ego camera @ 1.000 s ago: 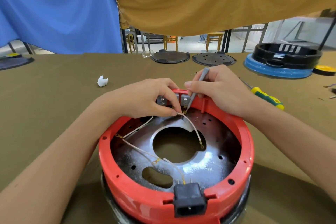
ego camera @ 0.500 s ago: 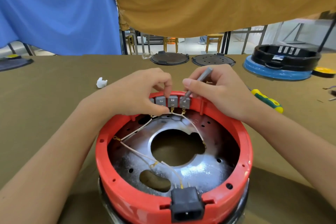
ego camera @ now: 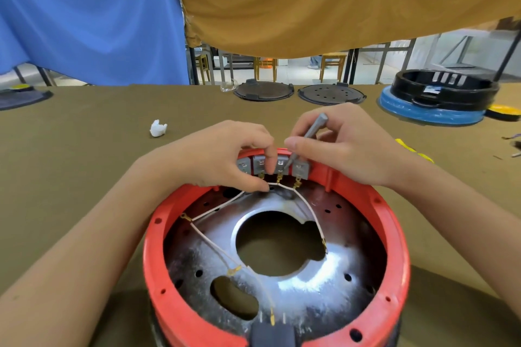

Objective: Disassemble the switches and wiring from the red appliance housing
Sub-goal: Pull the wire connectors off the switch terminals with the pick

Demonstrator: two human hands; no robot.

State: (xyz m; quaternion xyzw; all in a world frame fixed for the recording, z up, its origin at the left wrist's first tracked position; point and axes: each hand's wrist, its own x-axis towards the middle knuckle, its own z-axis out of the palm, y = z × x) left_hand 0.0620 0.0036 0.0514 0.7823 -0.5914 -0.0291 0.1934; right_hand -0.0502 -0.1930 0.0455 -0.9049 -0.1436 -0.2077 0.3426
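The red appliance housing (ego camera: 277,301) sits on the olive surface (ego camera: 84,177), open side up, with a shiny metal plate (ego camera: 310,287) inside it. Along the housing's far rim stands a row of grey switches (ego camera: 260,164), and thin white wires (ego camera: 217,207) run from their brass terminals across the plate toward the housing's near rim, where a dark socket (ego camera: 272,335) sits. The left hand (ego camera: 222,159) reaches over the far rim, its fingers curled on the switches and thumb pressed near the wires below them. The right hand (ego camera: 338,146) pinches a slim grey tool (ego camera: 311,132), whose tip touches a switch in the row. The two hands are close together, almost touching. Beyond the housing lie a white scrap (ego camera: 158,128), two dark round lids (ego camera: 298,91), and a black-and-blue appliance base (ego camera: 434,98).
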